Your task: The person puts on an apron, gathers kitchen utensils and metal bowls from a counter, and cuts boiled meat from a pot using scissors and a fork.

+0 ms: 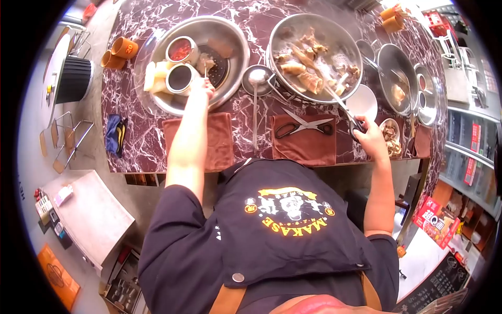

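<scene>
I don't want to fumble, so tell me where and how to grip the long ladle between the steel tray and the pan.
Take the ladle by the lower part of its handle, best coming from the table's near edge. The thin, straight handle points toward you between the two brown cloths, while the bowl end lies farther off, beside the steaming pan.

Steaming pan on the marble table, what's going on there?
A person's right hand grips a black-handled metal utensil that reaches into the steaming pan, among meat pieces in foamy liquid. The left hand is over the steel tray, beside the dark sauce bowl; its grip is unclear. Open scissors lie on a brown towel.
</scene>
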{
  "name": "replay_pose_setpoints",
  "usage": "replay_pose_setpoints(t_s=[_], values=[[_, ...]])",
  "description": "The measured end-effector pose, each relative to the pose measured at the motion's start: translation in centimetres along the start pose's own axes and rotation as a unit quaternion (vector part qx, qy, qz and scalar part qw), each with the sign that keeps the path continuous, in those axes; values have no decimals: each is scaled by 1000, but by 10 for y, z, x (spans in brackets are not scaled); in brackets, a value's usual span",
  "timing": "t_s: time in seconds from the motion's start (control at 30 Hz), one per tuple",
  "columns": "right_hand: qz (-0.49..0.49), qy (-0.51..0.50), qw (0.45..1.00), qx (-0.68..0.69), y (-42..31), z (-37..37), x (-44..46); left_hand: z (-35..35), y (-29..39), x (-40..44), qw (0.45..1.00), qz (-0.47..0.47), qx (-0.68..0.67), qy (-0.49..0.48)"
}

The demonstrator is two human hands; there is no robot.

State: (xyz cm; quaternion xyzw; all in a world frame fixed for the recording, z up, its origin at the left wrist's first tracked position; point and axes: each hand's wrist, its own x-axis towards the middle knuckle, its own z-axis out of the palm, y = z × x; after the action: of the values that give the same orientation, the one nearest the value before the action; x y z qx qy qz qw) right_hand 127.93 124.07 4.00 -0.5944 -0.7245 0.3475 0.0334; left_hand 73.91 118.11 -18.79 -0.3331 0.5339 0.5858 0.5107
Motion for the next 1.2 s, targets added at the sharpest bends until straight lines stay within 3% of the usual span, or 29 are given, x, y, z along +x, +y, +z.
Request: replay_pose_setpoints(t_s=[0.07,0.2,0.27,0.3,0.33,0.4,0.43,0.47,0.57,0.77,0.93,1.2], values=[[58,-90,985,137,38,1,13,6,8,-28,1000,20,11,1],[108,-158,965,177,11,4,31,2,20,-39,998,9,19,-57],[-8,-183,952,244,37,32,51,1,21,-52,994,31,45,-96],[-71,-170,957,222,53,43,56,-8,21,-48,986,34,33,-157],[-72,-169,951,248,57,45,54,-22,22,-52,972,-7,29,-232],[7,-180,919,351,62,49,47,-35,1,-80,978,62,39,-195],[7,-218,914,343,67,40,45,-39,-15,-94,979,122,90,-133],[18,-191,920,342,72,42,41,-44,-32,-118,979,151,81,-114],[35,-202,904,376,81,41,34,-80,-62,-122,969,184,92,-134],[23,-208,896,392,73,48,14,-132,-99,-129,959,212,105,-158],[17,-192,887,420,58,56,6,-137,-114,-139,955,227,138,-131],[43,-182,929,318,69,32,4,-131,-124,-130,946,234,172,-146]])
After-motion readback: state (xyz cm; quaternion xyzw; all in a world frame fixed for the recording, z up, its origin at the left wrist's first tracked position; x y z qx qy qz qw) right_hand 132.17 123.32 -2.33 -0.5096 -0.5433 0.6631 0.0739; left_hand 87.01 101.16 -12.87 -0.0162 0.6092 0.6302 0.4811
